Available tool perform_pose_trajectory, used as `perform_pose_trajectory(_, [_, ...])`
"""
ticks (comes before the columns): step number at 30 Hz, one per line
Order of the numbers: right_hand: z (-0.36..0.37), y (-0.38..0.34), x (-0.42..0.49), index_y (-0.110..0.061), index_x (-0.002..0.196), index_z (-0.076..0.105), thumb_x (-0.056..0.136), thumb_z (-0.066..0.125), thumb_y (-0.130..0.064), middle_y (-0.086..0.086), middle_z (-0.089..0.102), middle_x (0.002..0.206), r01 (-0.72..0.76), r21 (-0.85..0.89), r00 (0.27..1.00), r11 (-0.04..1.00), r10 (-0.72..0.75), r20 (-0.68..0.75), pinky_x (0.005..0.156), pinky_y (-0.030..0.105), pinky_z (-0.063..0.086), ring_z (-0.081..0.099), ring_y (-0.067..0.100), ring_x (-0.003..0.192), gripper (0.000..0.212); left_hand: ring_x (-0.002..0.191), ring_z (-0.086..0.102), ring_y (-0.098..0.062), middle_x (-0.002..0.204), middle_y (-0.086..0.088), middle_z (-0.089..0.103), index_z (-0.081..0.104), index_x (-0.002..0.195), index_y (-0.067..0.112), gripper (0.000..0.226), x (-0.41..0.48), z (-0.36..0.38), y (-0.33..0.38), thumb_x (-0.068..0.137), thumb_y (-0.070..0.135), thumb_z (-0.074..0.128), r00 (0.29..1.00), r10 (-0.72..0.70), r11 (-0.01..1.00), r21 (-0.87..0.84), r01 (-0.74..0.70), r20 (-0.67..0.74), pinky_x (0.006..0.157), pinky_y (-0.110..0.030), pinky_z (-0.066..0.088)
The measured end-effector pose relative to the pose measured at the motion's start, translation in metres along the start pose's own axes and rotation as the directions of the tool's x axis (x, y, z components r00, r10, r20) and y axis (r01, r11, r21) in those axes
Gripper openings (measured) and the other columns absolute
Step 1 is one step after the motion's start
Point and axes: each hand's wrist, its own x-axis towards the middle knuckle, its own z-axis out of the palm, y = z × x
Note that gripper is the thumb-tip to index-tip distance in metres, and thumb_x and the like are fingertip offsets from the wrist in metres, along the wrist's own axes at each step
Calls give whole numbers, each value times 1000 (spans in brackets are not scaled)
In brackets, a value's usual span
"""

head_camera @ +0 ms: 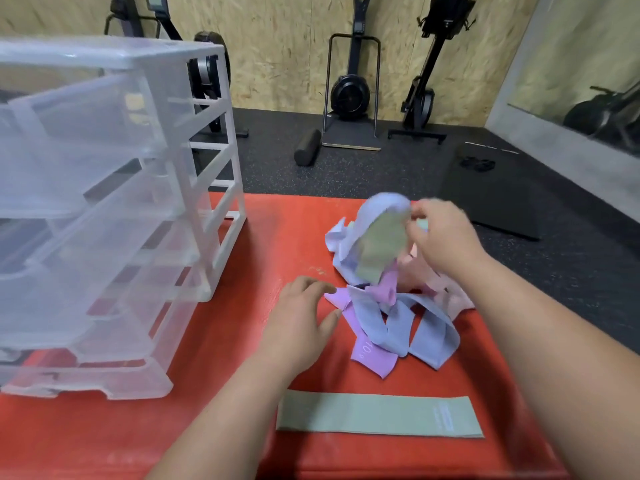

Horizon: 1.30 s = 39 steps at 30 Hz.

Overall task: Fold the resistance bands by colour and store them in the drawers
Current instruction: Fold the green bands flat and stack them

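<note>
A tangled pile of resistance bands (398,306) in lilac-blue, purple, pink and green lies on the red mat (242,427). My right hand (443,237) pinches a green band (379,247) and holds it up above the pile, with a lilac-blue band (384,206) draped over it. My left hand (301,320) rests on the mat with relaxed fingers, fingertips touching the purple band (370,358) at the pile's left edge. One green band (377,415) lies flat and straight near the front. The clear plastic drawer unit (104,209) stands at the left with its drawers pulled out.
Beyond the red mat is black rubber floor with a foam roller (307,147), exercise machines (349,95) against the wooden wall and a dark mat (495,192) at the right. A mirror (581,64) lines the right wall.
</note>
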Motion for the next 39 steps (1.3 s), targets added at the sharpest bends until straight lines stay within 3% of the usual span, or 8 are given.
perform_pose_trajectory(2, [16, 16, -22, -27, 100, 74, 96, 58, -32, 4, 67, 103, -44, -331, 963, 943, 128, 237, 77, 41, 49, 59, 32, 102, 17, 119, 55, -19, 128, 8, 55, 65, 130, 31, 38, -3, 0, 0, 93, 36, 70, 999, -22, 1000, 12, 22, 28, 102, -33, 44])
perform_pose_trajectory(5, [35, 38, -55, -29, 115, 71, 91, 63, -40, 6, 64, 116, -192, -378, 889, 906, 323, 323, 86, 41, 50, 57, 33, 112, 27, 119, 53, -21, 129, 6, 54, 63, 132, 32, 39, -6, 0, 0, 94, 41, 69, 996, -40, 998, 43, 36, 77, 102, -38, 46])
perform_pose_trajectory(10, [45, 46, -77, -31, 106, 66, 86, 75, -37, -2, 58, 111, -157, -127, 987, 979, 161, 21, 83, 41, 48, 51, 29, 108, 23, 120, 51, -20, 129, 5, 54, 62, 133, 33, 40, -6, 0, 1, 95, 42, 69, 997, -35, 998, 59, 31, 73, 101, -35, 44])
perform_pose_trajectory(13, [41, 38, -80, -40, 87, 66, 87, 73, -40, -15, 63, 89, -58, -13, 989, 998, 59, 139, 77, 36, 47, 57, 19, 97, 6, 121, 50, -19, 130, 7, 53, 62, 134, 34, 40, -7, 1, 1, 96, 42, 68, 996, -36, 997, 66, 30, 82, 101, -34, 44])
perform_pose_trajectory(18, [50, 33, -101, -42, 123, 68, 73, 68, -76, -17, 67, 118, 46, -356, 880, 933, 131, 456, 90, 43, 47, 52, 21, 116, 60, 121, 49, -20, 128, 6, 53, 61, 135, 34, 41, -6, 1, 3, 95, 42, 67, 994, -30, 996, 84, 21, 105, 100, -34, 44])
perform_pose_trajectory(22, [55, 36, -113, -40, 127, 64, 90, 63, -48, -9, 69, 122, 47, -449, 918, 892, 139, 372, 89, 42, 45, 55, 26, 114, 38, 121, 48, -21, 130, 5, 54, 61, 136, 32, 41, -8, 0, 8, 96, 41, 67, 993, -26, 996, 86, 16, 117, 99, -32, 42])
perform_pose_trajectory(31, [-11, 9, -77, -30, 92, 71, 93, 73, -34, -14, 72, 86, -240, 198, 969, 950, 223, 105, 67, 20, 41, 66, 10, 83, 5, 117, 53, -20, 127, 6, 56, 65, 131, 30, 37, -9, -6, 16, 95, 36, 70, 998, 8, 1000, 24, -9, 61, 98, -34, 44])
perform_pose_trajectory(39, [-16, 6, -100, -37, 84, 72, 91, 74, -44, -11, 68, 85, -247, 130, 963, 960, 229, 141, 71, 32, 45, 65, 11, 80, 10, 113, 57, -18, 122, 10, 58, 67, 126, 31, 33, -11, -1, 32, 94, 37, 71, 997, 67, 997, -46, -66, 27, 98, -34, 47])
